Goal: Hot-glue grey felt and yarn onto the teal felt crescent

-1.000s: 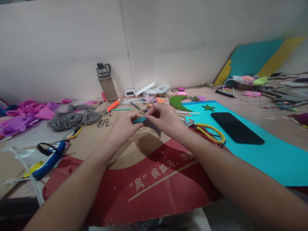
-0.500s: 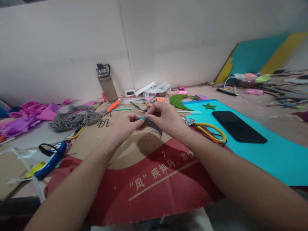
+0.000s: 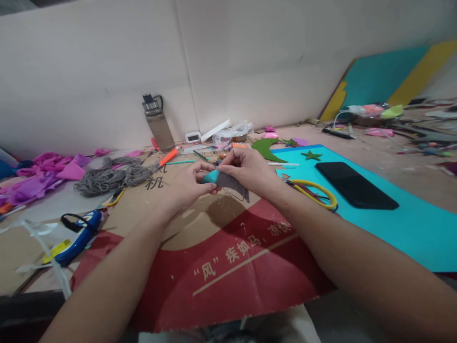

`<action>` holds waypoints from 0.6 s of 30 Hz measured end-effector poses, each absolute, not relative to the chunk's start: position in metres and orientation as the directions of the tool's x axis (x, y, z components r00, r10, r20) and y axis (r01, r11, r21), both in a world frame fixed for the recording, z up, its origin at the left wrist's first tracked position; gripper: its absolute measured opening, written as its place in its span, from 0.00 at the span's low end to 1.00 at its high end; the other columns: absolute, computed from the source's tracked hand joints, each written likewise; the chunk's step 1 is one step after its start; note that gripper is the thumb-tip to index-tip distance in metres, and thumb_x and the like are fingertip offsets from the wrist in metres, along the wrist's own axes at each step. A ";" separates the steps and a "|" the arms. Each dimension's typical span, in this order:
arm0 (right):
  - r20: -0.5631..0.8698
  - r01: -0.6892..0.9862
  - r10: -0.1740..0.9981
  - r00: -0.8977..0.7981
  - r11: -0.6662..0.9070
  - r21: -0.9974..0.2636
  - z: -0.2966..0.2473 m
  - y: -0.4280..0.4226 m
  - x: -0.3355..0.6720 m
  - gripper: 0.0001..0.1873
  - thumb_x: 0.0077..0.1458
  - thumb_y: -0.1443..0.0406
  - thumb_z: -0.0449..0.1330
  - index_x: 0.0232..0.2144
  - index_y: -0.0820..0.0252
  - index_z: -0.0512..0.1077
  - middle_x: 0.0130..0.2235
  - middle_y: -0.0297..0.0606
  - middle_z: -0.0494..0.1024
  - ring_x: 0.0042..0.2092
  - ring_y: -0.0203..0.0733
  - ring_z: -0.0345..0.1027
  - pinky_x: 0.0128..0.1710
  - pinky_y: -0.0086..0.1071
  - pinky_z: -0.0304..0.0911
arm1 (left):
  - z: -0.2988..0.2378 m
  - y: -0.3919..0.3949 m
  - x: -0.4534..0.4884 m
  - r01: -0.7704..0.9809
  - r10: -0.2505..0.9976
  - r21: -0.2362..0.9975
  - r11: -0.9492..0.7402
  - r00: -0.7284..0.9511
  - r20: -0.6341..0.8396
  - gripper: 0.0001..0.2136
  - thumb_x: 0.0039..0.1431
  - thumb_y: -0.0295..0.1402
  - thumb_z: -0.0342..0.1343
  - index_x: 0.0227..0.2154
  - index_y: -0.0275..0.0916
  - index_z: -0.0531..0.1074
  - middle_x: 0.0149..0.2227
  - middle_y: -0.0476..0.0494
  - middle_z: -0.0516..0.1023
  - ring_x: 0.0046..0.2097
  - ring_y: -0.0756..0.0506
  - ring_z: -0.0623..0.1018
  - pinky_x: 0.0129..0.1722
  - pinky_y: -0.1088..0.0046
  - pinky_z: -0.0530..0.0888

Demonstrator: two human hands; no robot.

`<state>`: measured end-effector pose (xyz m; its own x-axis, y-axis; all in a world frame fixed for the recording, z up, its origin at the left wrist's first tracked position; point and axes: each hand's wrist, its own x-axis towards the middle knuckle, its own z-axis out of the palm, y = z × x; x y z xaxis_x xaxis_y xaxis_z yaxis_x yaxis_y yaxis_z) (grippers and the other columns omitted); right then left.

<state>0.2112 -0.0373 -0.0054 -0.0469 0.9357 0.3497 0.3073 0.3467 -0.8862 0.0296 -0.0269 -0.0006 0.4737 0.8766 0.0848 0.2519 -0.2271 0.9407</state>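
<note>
Above the cardboard (image 3: pixel 228 295), both hands meet on a small teal-and-grey piece (image 3: pixel 233 185) that looks like thin fabric or foam. My left hand (image 3: pixel 191 186) is closed, its thumb and fingers pinching the teal end. From above, the fingertips of my right hand (image 3: pixel 246 169) pinch the piece where teal meets grey. The grey part hangs below that hand and ends in a point. Just right of my right hand lie yellow-handled scissors (image 3: pixel 332 193), partly hidden by the wrist.
Grey yarn (image 3: pixel 112 177), an orange cutter (image 3: pixel 168 156) and a blue tool (image 3: pixel 80 238) lie left. A bottle (image 3: pixel 159 126) stands by the wall. Right are a phone (image 3: pixel 355 186) on a turquoise sheet (image 3: pixel 403 233), a green star (image 3: pixel 311 156) and a green crescent (image 3: pixel 264 149).
The piece has turned, so more of its teal and grey faces show. My left fingers have spread slightly around the teal end; both hands stay in nearly the same place.
</note>
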 end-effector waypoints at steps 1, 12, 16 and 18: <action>0.340 0.300 0.939 -0.049 0.338 -0.892 -0.005 -0.038 0.211 0.07 0.47 0.65 0.63 0.25 0.60 0.67 0.26 0.34 0.74 0.28 0.36 0.67 0.26 0.29 0.60 | -0.001 -0.027 0.029 0.248 0.876 0.941 -0.228 0.474 0.087 0.17 0.45 0.24 0.61 0.41 0.36 0.68 0.29 0.47 0.79 0.34 0.47 0.80 0.38 0.68 0.74; 0.323 0.273 0.942 -0.086 0.335 -0.902 -0.004 -0.040 0.209 0.08 0.47 0.64 0.63 0.24 0.60 0.67 0.25 0.33 0.74 0.27 0.34 0.66 0.25 0.28 0.59 | -0.002 -0.026 0.031 0.225 0.883 0.955 -0.193 0.464 0.069 0.14 0.48 0.32 0.62 0.38 0.35 0.70 0.30 0.46 0.78 0.31 0.48 0.78 0.34 0.70 0.74; 0.333 0.257 0.937 -0.104 0.349 -0.901 -0.004 -0.041 0.207 0.08 0.46 0.65 0.63 0.22 0.61 0.67 0.23 0.31 0.72 0.25 0.32 0.63 0.24 0.27 0.57 | -0.001 -0.025 0.029 0.252 0.896 0.959 -0.131 0.444 0.006 0.13 0.47 0.31 0.63 0.37 0.35 0.71 0.28 0.46 0.78 0.30 0.49 0.78 0.33 0.72 0.74; 0.337 0.251 0.934 -0.118 0.356 -0.900 -0.004 -0.041 0.207 0.09 0.46 0.64 0.63 0.22 0.61 0.67 0.23 0.32 0.72 0.25 0.32 0.63 0.25 0.27 0.57 | 0.001 -0.025 0.029 0.263 0.896 0.961 -0.082 0.441 -0.044 0.13 0.47 0.30 0.63 0.37 0.34 0.72 0.28 0.45 0.79 0.30 0.49 0.78 0.33 0.72 0.74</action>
<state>0.2065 -0.0406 -0.0040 -0.1183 0.9341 0.3368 0.2512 0.3563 -0.9000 0.0288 -0.0253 0.0006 0.4409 0.8965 -0.0444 0.2626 -0.0815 0.9614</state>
